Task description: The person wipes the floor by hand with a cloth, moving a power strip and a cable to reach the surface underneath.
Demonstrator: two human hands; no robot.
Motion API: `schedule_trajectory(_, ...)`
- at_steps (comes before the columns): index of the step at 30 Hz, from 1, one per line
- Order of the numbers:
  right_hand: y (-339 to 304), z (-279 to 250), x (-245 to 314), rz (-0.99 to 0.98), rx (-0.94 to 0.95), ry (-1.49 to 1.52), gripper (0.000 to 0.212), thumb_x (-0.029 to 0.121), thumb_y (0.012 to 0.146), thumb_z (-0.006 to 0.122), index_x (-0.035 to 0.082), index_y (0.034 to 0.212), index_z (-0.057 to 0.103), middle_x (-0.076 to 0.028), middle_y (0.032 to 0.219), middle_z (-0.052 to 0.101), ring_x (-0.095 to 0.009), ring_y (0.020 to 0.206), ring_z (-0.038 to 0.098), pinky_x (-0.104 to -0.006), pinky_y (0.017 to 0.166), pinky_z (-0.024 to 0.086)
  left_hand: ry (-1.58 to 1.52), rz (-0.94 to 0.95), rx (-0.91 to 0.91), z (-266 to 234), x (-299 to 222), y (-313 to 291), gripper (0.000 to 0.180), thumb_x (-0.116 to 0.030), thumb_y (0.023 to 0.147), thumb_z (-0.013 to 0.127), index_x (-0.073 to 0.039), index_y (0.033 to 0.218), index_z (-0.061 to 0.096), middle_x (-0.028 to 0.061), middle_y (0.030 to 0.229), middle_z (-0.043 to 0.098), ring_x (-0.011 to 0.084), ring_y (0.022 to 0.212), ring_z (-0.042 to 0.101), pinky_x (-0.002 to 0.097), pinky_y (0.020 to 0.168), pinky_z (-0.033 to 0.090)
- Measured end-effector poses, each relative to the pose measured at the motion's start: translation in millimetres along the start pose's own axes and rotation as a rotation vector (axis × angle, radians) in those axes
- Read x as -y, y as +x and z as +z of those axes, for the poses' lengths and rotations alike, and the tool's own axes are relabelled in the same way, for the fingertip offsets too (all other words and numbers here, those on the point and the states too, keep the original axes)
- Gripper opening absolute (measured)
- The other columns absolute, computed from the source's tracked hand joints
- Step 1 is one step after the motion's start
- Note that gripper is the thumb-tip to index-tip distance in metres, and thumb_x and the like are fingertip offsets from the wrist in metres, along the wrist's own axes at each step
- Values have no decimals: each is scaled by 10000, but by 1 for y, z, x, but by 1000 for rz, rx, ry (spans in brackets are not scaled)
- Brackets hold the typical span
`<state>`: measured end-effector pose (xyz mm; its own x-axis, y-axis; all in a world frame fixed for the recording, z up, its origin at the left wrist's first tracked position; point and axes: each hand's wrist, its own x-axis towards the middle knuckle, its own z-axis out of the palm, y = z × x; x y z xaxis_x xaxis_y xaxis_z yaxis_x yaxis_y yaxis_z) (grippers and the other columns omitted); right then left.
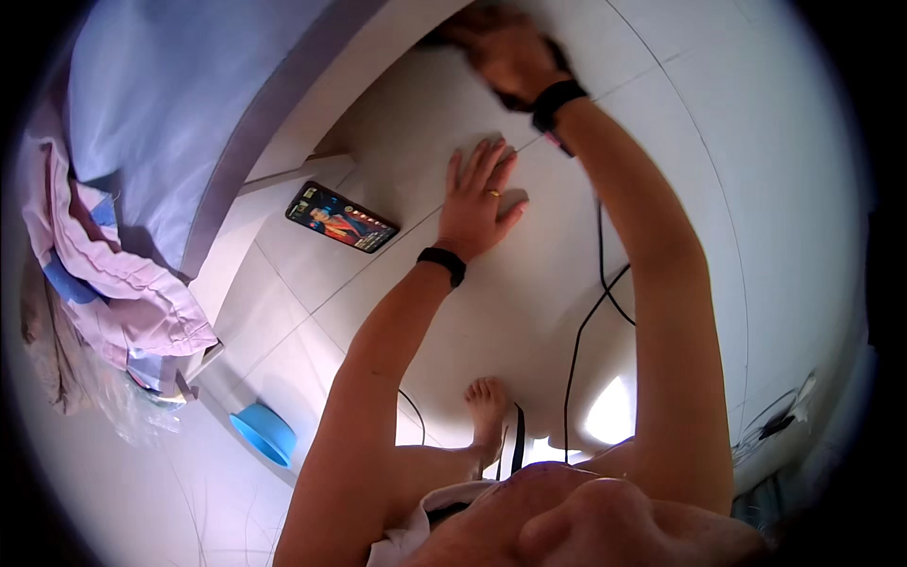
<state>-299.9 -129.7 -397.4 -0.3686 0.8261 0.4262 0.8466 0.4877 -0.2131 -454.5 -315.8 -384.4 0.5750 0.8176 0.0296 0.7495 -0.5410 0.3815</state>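
My left hand (477,203) lies flat on the pale tiled floor, fingers stretched out and nothing in them. A gold ring (493,193) is on one finger, and a black wristband (444,266) circles that wrist. Farther off, my right hand (518,64) reaches low beside the bed frame's edge, smeared by motion. Dark patches show at both sides of its palm, and I cannot make out what they are or how the fingers stand. A black watch or band (557,102) sits on the right wrist. Left of my left hand, a phone (342,217) with a lit screen rests tilted by a bed leg.
At the left stands a bed (189,104) with a pale blue cover and a light frame (321,85). Pink and blue cloth (113,274) hangs beside it, above a blue basin (265,434). Black cables (573,364) cross the floor by my right arm. My bare foot (486,406) is near.
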Motion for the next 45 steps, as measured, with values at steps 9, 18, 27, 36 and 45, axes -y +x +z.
schedule_trajectory(9,-31,-28,20,-215,324,321,447,121,760,648,261,1184,669,52,1332,580,-217,1266,482,-401,1053,396,-49,42,-55,0,6,-2,623,-321,860,652,-32,1379,463,117,1453,436,340,1364,371,592,1140,185)
schedule_trajectory(18,7,-7,-11,319,122,-82,402,213,878,545,312,1262,614,26,1383,535,-269,1248,485,-486,1009,385,-66,24,-78,-2,6,-2,614,-296,852,666,-66,1384,466,88,1444,448,295,1362,385,584,1140,193)
schedule_trajectory(27,-1,6,112,-86,328,220,509,94,788,646,381,1208,659,115,1336,567,-213,1231,496,-442,1028,390,69,84,-114,4,19,-12,537,-322,811,702,-13,1227,563,172,1317,507,332,1287,428,596,1127,233)
schedule_trajectory(36,-26,-25,125,-33,357,254,319,118,835,628,294,1091,699,-8,1149,653,-259,1155,572,-456,949,464,116,94,-58,8,24,-18,424,-320,850,655,-47,1172,615,143,1270,550,333,1257,455,561,1088,285)
schedule_trajectory(45,-126,-50,154,0,476,434,488,75,768,648,344,1173,684,95,1341,562,-249,1241,468,-481,994,356,-232,282,158,-44,-31,-104,303,-205,899,638,-70,1165,588,142,1157,602,350,1147,518,420,997,421)
